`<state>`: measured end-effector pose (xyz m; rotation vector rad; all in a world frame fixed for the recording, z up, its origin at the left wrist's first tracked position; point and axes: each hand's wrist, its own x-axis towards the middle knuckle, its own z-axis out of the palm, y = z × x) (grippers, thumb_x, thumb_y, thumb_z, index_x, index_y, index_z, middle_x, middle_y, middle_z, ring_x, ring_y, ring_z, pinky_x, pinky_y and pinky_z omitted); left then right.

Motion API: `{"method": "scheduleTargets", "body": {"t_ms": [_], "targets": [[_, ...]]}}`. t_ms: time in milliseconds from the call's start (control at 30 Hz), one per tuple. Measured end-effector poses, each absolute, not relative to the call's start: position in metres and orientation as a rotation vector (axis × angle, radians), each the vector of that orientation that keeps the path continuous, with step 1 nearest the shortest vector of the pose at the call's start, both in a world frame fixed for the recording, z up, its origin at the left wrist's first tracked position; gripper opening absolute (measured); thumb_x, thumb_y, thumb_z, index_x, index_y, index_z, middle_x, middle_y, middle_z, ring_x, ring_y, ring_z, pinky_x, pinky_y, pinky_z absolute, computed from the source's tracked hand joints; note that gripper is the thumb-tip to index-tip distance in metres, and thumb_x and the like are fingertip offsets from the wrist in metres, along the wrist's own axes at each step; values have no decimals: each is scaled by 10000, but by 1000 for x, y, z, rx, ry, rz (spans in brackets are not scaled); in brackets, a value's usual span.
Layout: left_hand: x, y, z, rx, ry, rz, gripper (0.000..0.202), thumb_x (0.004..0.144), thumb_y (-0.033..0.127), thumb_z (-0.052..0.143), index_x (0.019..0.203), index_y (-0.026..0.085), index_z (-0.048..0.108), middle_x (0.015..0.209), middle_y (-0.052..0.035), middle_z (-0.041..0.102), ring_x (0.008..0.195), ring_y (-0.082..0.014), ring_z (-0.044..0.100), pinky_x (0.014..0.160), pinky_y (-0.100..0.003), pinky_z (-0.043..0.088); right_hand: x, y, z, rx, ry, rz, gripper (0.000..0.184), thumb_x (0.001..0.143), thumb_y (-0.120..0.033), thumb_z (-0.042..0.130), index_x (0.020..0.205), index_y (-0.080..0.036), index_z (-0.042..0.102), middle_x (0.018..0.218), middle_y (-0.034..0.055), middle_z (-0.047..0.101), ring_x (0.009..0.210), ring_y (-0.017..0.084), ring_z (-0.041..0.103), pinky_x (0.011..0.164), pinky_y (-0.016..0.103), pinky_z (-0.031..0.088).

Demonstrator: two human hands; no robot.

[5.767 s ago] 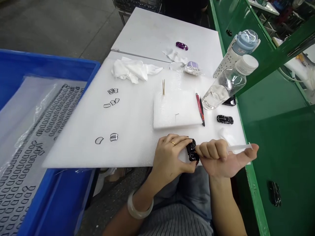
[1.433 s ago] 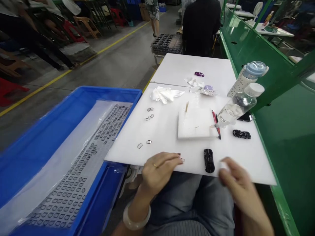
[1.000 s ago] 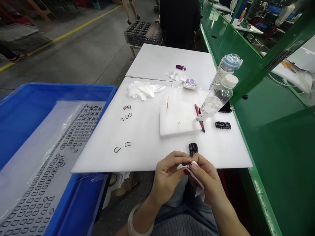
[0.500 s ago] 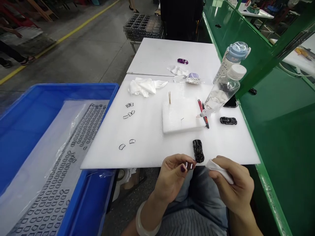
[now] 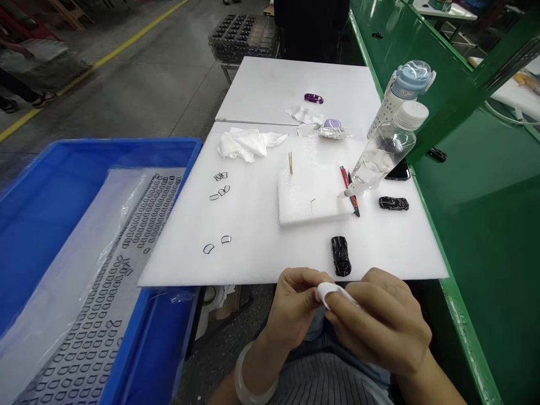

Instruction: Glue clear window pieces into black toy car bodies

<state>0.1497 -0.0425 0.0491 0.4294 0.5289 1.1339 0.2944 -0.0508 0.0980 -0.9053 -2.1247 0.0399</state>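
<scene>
In front of the table's near edge, my left hand (image 5: 293, 309) is closed in a pinch. The small dark glossy part it held a moment ago is now covered by fingers and cloth. My right hand (image 5: 382, 320) grips a folded white cloth (image 5: 328, 291) and presses it against the left fingertips, its index finger lying over the cloth. Just beyond the hands a black toy car (image 5: 340, 256) rests on the white table (image 5: 253, 247). Several thin black-edged window pieces (image 5: 226, 239) lie to the left on the table.
A white foam block (image 5: 312, 197) holds toothpicks (image 5: 290, 163). Right of it are pens (image 5: 352, 194), a clear bottle (image 5: 386, 146), a blue-lidded bottle (image 5: 400, 90) and another black toy car (image 5: 394, 203). A blue bin (image 5: 126, 145) with a sheet of black-edged pieces stands left; a green partition (image 5: 485, 225) runs along the right.
My right hand has moved left and brought the white cloth onto the small dark part in my left fingers. Earlier the hands were apart and the part was visible.
</scene>
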Motion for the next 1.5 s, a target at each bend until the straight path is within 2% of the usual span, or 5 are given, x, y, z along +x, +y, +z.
{"method": "scheduleTargets", "body": {"t_ms": [433,633,800,1133,1500], "targets": [[143,-40,45,607,652,1186,151,662,364,849,731,247,784,654,-5,734,597,-91,655,574,-153,542,308,-49,97,-888,-2222,141,130,857,-109,598,972,-116,657,690,34,616,579,129,481,516,287,408],[141,-31,35,1610,1184,1341,121,753,152,764,844,232,759,795,-12,752,737,-156,691,693,-270,578,349,-46,61,-1419,-1798,194,97,875,-140,627,920,-191,697,693,9,630,565,116,537,505,255,407],[161,-28,20,2133,1217,1375,115,822,131,684,912,195,715,800,-34,715,743,-163,648,688,-300,556,350,-42,31,-1530,-1723,315,110,905,-218,606,870,-185,705,701,17,659,616,141,580,566,278,440],[167,-27,9,2224,1200,1332,119,808,125,702,925,149,708,808,-51,682,752,-172,619,702,-310,537,346,-40,19,-1505,-1785,266,108,905,-210,602,861,-171,692,688,15,652,639,149,569,609,298,434],[164,-27,11,2095,1258,1287,123,844,196,679,962,202,711,854,-32,693,784,-162,652,708,-300,565,346,-41,18,-1536,-1800,255,145,917,-245,575,867,-187,698,665,13,637,629,154,560,605,303,424]]}}
